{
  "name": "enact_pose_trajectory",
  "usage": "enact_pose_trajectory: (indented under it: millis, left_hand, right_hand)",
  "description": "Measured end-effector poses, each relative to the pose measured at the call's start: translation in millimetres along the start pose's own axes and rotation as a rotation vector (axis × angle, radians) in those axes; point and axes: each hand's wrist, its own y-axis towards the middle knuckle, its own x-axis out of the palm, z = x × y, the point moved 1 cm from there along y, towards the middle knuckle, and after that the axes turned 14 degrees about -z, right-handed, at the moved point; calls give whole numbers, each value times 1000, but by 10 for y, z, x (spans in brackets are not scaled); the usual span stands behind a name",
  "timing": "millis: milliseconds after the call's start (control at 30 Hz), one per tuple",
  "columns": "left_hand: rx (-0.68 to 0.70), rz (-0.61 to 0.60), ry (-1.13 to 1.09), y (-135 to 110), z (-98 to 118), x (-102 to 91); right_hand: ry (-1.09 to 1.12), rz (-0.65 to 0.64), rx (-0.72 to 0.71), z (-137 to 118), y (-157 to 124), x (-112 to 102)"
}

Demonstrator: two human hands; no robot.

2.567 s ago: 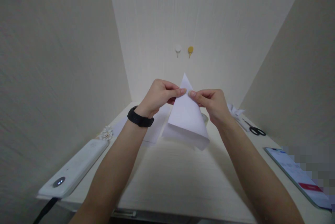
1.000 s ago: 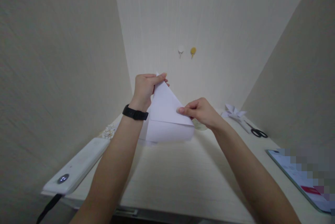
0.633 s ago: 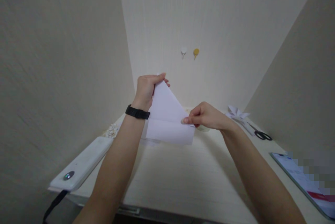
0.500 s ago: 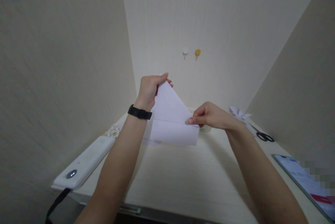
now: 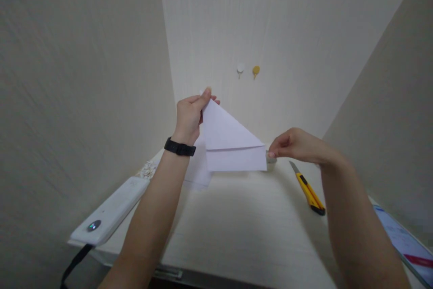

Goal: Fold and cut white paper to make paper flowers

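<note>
A folded white sheet of paper (image 5: 230, 144) hangs in the air above the pale desk (image 5: 237, 226), a triangle flap over a rectangular strip. My left hand (image 5: 191, 115), with a black band on the wrist, pinches the top corner. My right hand (image 5: 297, 144) is closed in a pinch at the paper's right-hand corner, fingertips touching the fold's end. A small pale round thing shows just behind those fingertips.
A yellow utility knife (image 5: 309, 190) lies on the desk under my right forearm. A white device with a button and black cord (image 5: 108, 212) sits at the left edge. More white paper (image 5: 198, 172) lies behind. A phone (image 5: 404, 244) is at the right. Two pegs (image 5: 248, 71) are on the back wall.
My right hand slid rightward along the fold to the paper's corner. The paper's right corner swung up and out. The scissors and paper flower are out of sight; a yellow knife now shows.
</note>
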Motion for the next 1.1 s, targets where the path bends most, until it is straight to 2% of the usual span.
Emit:
enact_pose_trajectory:
  millis: [100,200,300,433,600,733,933,1100]
  left_hand:
    - [-23,-66,41,-74,-2,137]
    - [-38,-171,94,-166,-35,339]
    - [-34,-277,133,-240,-90,517]
    - [-63,-356,153,-293,-116,614]
    - [-105,-409,141,-283,-7,484]
    - [-169,-570,238,-253,50,381]
    - [-140,-595,336,-262,39,416]
    - [-154,-727,422,-279,55,434]
  right_hand:
    - [47,223,-73,-9,-63,-61]
    - [225,343,-230,-104,12,11]
    - [376,345,-303,-178,197,158]
    - [294,338,-229,-179,348,264]
    - [208,256,-149,-183,202,174]
    - [133,223,-114,-209,88,117]
    - [169,246,-215,-187,165,169]
    - [215,216,-262,-185,183,179]
